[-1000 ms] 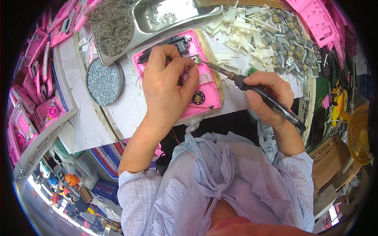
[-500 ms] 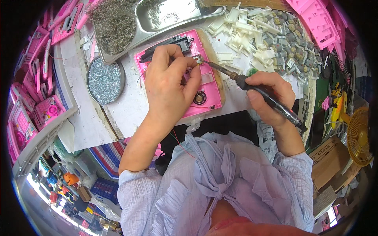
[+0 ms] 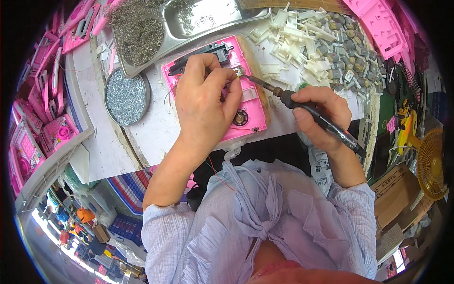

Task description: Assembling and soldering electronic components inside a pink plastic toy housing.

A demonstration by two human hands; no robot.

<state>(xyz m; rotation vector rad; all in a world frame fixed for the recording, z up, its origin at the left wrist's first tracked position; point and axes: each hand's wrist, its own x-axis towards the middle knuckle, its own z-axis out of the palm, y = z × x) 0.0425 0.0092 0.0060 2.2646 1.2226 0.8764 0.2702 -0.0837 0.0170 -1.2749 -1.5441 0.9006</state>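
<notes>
A pink plastic housing [image 3: 253,111] lies on a pad in the middle of the bench, with a black part [image 3: 213,51] along its far side and a round black piece [image 3: 240,117] near its front. Over it, my left hand [image 3: 203,99] is closed in a pinch; the fingers hide whatever is between them. Thin wires [image 3: 169,93] stick out beside that hand. My right hand [image 3: 326,113] grips a soldering iron [image 3: 326,122] with a black handle. Its tip meets or nearly meets a small part inside the housing, close to my left fingertips.
A round tin of small screws [image 3: 126,97] stands left of the housing. Behind are a metal tray [image 3: 170,52] with many springs and a pile of white plastic parts [image 3: 302,42] and small motors [image 3: 340,61]. Pink housings [image 3: 42,113] crowd the left; a yellow fan [image 3: 430,163] stands right.
My right hand and the soldering iron have shifted slightly left and forward. My left hand stays nearly in place over the pink housing.
</notes>
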